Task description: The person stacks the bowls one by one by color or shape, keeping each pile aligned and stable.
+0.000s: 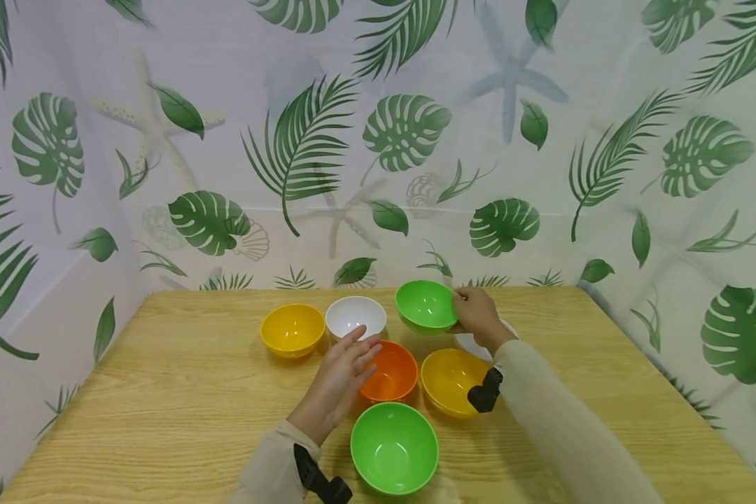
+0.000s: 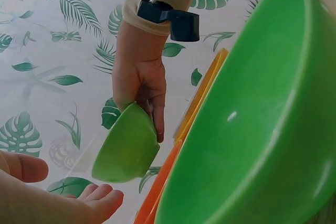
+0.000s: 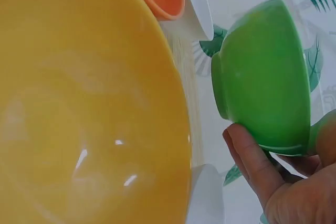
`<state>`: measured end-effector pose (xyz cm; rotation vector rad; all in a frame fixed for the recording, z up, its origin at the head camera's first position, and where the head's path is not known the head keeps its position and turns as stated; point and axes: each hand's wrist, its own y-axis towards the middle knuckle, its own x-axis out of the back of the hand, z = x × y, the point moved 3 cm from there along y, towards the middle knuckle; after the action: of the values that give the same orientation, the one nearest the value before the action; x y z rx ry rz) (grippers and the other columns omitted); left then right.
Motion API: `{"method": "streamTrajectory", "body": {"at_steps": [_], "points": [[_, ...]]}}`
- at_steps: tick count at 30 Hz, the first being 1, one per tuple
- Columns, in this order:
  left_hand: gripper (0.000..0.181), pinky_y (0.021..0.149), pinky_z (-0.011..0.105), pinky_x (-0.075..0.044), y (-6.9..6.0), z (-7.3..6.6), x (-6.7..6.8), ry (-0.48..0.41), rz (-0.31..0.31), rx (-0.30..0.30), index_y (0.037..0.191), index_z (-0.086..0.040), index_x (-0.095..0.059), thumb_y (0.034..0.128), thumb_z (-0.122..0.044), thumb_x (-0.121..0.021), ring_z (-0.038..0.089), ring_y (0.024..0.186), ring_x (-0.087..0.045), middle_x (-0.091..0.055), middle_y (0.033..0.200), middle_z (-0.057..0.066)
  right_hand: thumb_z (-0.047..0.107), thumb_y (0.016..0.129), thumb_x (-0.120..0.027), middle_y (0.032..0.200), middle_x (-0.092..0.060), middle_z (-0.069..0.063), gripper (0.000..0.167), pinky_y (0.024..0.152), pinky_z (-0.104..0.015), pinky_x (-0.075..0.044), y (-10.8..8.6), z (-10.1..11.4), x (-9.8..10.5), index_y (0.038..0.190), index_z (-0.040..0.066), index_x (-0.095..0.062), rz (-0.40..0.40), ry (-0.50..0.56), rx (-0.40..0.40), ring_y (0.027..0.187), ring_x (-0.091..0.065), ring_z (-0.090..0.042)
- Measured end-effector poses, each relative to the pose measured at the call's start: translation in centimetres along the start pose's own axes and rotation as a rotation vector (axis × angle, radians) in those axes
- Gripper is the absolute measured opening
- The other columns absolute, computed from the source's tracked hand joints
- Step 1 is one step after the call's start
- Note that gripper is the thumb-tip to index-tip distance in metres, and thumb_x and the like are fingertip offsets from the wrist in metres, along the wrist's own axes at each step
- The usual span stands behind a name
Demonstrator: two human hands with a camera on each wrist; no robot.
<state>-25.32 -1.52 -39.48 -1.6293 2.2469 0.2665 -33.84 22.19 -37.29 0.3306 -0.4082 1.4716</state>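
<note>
A green bowl [image 1: 425,308] is held up off the table by my right hand [image 1: 479,315], thumb at the rim and fingers under its side, as the right wrist view shows. My left hand [image 1: 343,374] hovers with its fingers extended, holding nothing, over the left side of an orange bowl [image 1: 390,378]. Behind it stands a white bowl [image 1: 355,316]. Below my right wrist sits a yellow bowl [image 1: 450,381]. Nearest to me is a second green bowl [image 1: 394,448], which looms large in the left wrist view. A white bowl [image 1: 475,343] is partly hidden by my right hand.
Another yellow bowl [image 1: 292,329] stands at the left of the group. All rest on a wooden table [image 1: 164,399], whose back edge meets a leaf-printed cloth [image 1: 327,259]. Bare wood lies to both sides of the bowls.
</note>
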Motion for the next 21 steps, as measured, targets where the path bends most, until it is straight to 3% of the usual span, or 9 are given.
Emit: {"method": "streamTrajectory", "body": {"at_steps": [12,21], "points": [[0.047,0.115,0.049,-0.024,0.4,0.0,-1.6,-0.059,-0.011,-0.016,0.147,0.004,-0.026,0.1038,-0.014,-0.028,0.039,0.139,-0.029,-0.029,0.150,0.027,0.027,0.106,-0.032,0.112,-0.053,-0.020,0.047,0.071,-0.033,-0.059,-1.6,0.8,0.4,0.139,-0.004,-0.043,0.058,0.147,-0.011,0.073,-0.065,-0.012],[0.048,0.115,0.050,-0.023,0.3,0.0,-1.7,-0.100,-0.025,-0.005,0.148,0.004,-0.026,0.1049,-0.019,-0.028,0.040,0.140,-0.027,-0.027,0.151,0.027,0.027,0.105,-0.035,0.102,-0.056,-0.015,0.045,0.066,-0.031,-0.059,-3.1,1.5,0.2,0.133,-0.007,-0.047,0.057,0.189,0.031,0.068,-0.065,-0.011]]}}
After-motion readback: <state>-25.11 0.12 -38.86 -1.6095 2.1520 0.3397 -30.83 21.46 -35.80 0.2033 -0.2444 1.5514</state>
